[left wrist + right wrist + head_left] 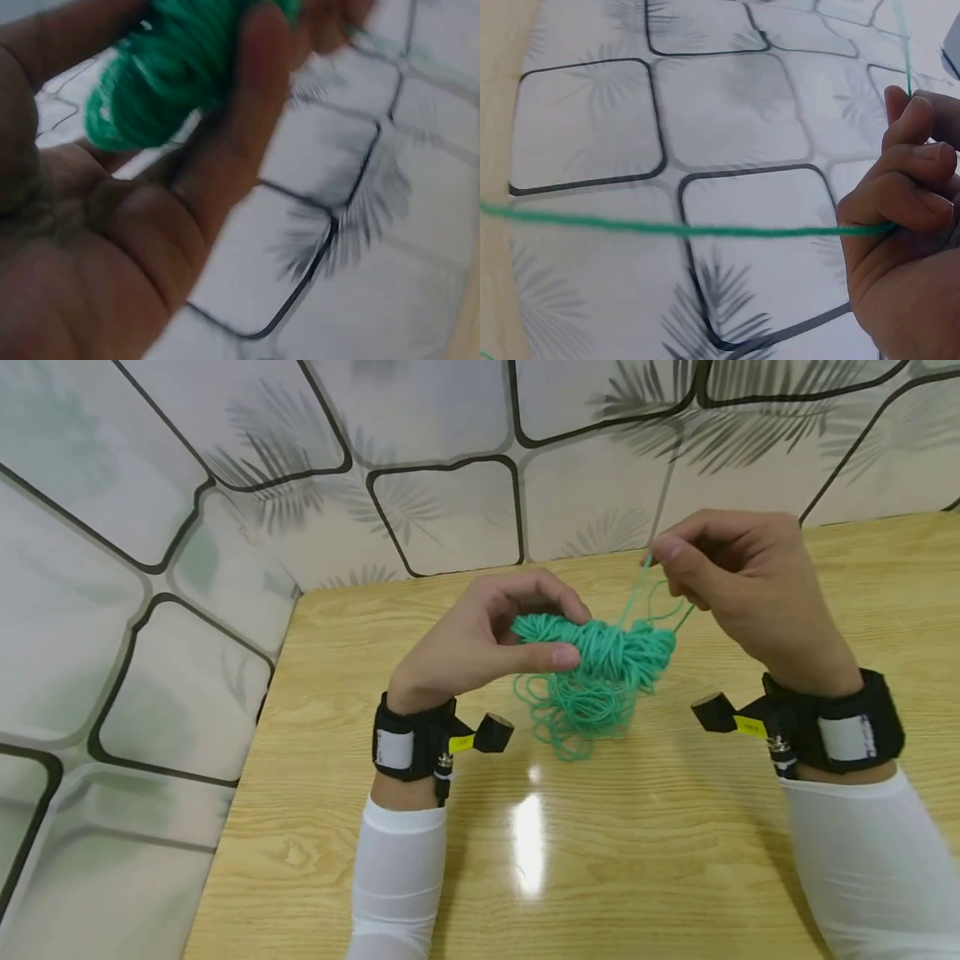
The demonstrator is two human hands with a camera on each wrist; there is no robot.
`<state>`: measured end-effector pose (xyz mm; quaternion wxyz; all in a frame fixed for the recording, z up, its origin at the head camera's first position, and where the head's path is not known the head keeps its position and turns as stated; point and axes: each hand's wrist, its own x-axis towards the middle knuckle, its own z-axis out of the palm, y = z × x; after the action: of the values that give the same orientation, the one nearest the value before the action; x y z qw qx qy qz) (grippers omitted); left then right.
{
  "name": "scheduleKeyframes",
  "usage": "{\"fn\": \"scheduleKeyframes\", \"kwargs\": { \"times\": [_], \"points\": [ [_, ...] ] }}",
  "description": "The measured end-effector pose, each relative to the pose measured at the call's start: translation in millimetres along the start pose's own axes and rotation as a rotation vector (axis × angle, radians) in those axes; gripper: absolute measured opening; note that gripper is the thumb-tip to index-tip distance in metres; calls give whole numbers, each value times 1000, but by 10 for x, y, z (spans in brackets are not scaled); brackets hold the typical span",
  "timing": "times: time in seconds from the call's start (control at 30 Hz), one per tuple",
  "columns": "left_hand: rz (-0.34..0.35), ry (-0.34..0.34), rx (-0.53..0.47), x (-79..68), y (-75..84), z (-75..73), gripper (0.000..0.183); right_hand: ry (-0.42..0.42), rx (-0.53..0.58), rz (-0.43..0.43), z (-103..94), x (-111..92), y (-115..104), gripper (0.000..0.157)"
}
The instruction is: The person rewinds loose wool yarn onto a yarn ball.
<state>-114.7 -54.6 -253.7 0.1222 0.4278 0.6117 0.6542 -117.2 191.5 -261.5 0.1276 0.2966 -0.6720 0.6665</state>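
A wound bundle of green yarn (611, 650) lies across my left hand (476, 639), which grips its left end between thumb and fingers. In the left wrist view the rounded end of the yarn bundle (161, 90) shows between the fingers, somewhat blurred. Up and to the right, my right hand (750, 581) pinches a strand of yarn (636, 595) that runs from the bundle. A second length of strand (705, 230) passes under the curled lower fingers in the right wrist view. Loose loops of yarn (585, 710) lie below the bundle.
The light wooden table (337, 860) runs back to a wall (450, 518) patterned with stone outlines and leaves. A similarly patterned surface (187, 685) borders the table's left side. Each wrist wears a black strap (412, 739) with a small camera.
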Motion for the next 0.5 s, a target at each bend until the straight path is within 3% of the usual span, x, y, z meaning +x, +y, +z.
{"fn": "scheduleKeyframes", "kwargs": {
  "times": [0.07, 0.17, 0.23, 0.3, 0.4, 0.43, 0.5],
  "points": [
    [51, 38, -170, 3, -55, -1, 25, -51, -57, 58, 52, 2, 63, 10],
    [118, 175, -370, 42, -134, 20, 27, -173, -212, 103, 140, -7, 116, 13],
    [146, 304, -358, 86, -172, 45, 25, -261, -329, 92, 186, -19, 122, 15],
    [179, 445, -185, 130, -222, 56, 23, -334, -400, 59, 210, -28, 109, 16],
    [185, 602, 255, 165, -316, 37, 28, -376, -479, 31, 218, -42, 70, 14],
    [171, 625, 399, 167, -348, 23, 33, -375, -498, 21, 213, -45, 56, 13],
    [126, 605, 605, 166, -383, 5, 40, -363, -531, -8, 198, -45, 32, 12]
  ]
}}
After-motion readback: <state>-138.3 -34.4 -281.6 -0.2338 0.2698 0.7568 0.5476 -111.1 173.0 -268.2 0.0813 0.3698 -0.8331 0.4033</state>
